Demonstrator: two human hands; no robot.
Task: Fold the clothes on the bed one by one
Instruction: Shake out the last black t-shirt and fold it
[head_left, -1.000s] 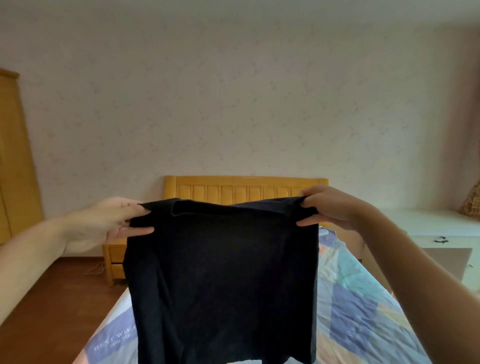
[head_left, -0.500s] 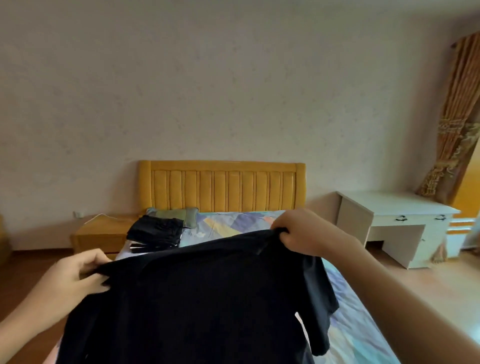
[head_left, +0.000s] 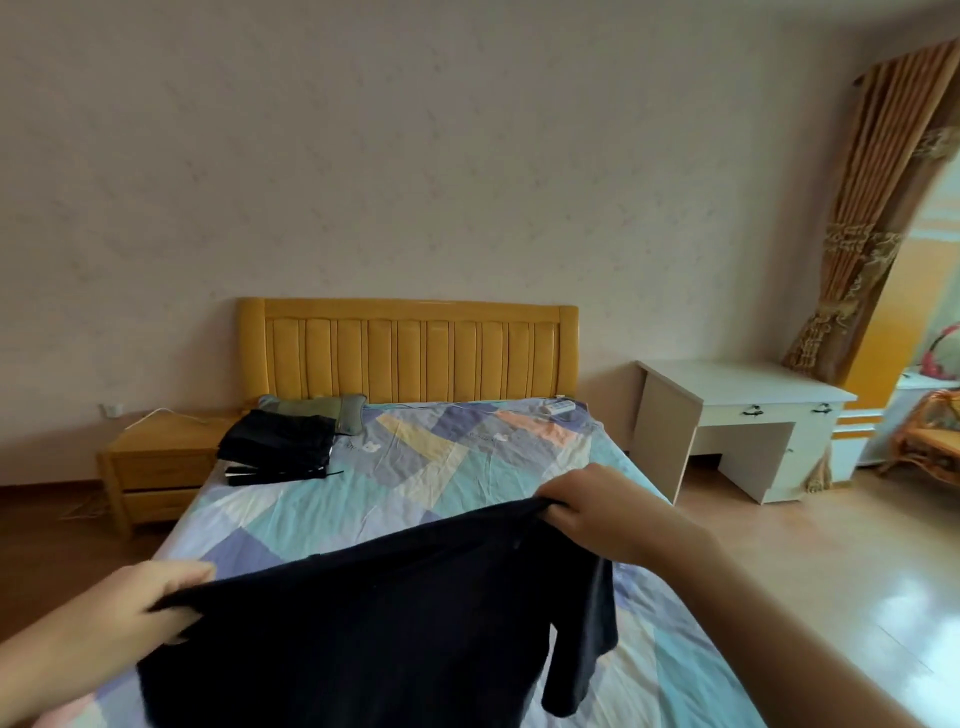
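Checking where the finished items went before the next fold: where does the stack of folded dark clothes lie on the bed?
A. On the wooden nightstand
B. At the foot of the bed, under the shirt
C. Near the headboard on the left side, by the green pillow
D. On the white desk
C: the stack of folded dark clothes sits on the patchwork bedsheet at the left near the yellow wooden headboard, partly over the green pillow.

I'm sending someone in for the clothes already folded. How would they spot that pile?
Start at the yellow headboard and look at the bed's left corner below it. The folded pile lies there, partly on a green pillow. It is the only dark stack lying on the pastel sheet.
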